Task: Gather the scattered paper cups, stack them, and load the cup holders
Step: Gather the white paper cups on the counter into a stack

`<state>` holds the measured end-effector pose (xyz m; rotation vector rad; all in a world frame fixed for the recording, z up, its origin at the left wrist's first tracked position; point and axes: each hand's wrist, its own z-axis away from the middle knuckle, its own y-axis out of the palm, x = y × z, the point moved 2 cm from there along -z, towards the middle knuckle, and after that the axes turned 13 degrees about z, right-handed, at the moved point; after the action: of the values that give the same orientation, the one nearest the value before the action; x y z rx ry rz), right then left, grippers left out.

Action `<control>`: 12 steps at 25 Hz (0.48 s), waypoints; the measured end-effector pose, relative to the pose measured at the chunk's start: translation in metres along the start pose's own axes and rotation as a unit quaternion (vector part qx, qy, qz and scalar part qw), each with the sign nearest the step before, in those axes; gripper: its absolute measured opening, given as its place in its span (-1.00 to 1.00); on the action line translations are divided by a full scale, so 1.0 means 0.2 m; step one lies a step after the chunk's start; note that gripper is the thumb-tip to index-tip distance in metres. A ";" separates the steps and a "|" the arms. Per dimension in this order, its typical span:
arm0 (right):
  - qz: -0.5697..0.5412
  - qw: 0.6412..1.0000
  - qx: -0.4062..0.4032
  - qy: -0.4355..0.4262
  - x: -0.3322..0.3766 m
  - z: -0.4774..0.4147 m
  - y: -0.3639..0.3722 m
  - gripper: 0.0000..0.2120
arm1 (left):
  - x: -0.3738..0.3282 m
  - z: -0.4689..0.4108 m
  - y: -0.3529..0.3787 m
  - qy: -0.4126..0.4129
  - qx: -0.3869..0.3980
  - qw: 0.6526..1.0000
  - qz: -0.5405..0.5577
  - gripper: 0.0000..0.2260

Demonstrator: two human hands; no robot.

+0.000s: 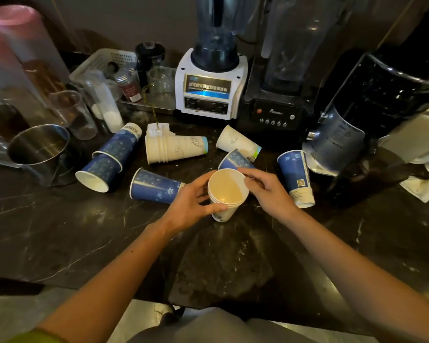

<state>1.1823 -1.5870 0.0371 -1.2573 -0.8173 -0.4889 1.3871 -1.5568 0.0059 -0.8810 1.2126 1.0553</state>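
Stack of white cups (227, 191) upright over dark counter (84, 231), mouth up | left hand (191, 201) curls round its side | right hand (268, 191) pinches its rim | blue cup (154, 186) lies tipped just beside left hand

A dark marble counter (60, 231) with pale veins spreads under and around the grip. Beyond the grip, a white blender (209, 90) and a black blender (275, 112) stand against a grey wall (134, 21) (dimly lit). Left of the grip sits a steel pitcher (39, 149). Nearer than the grip, below the counter's edge, lies pale floor (15, 308).
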 end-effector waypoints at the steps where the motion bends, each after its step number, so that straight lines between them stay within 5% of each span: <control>1: 0.000 1.000 0.011 -0.001 0.01 -0.01 0.01 -0.68 | 0.00 0.00 -0.01 0.000 -0.005 1.000 -0.003 -0.27; 5: -0.004 0.999 0.043 -0.002 -0.05 -0.15 -0.04 -0.70 | 0.01 -0.06 -0.03 0.003 -0.024 1.000 -0.004 -0.29; 12: 0.086 0.994 -0.049 0.038 -0.14 -0.62 -0.14 -0.67 | 0.03 -0.09 -0.02 0.002 -0.053 0.999 -0.013 -0.26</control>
<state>1.1775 -1.7168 0.0226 -1.3779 -0.6200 -0.4393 1.3871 -1.5735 -0.0027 -0.9786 1.1531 1.1053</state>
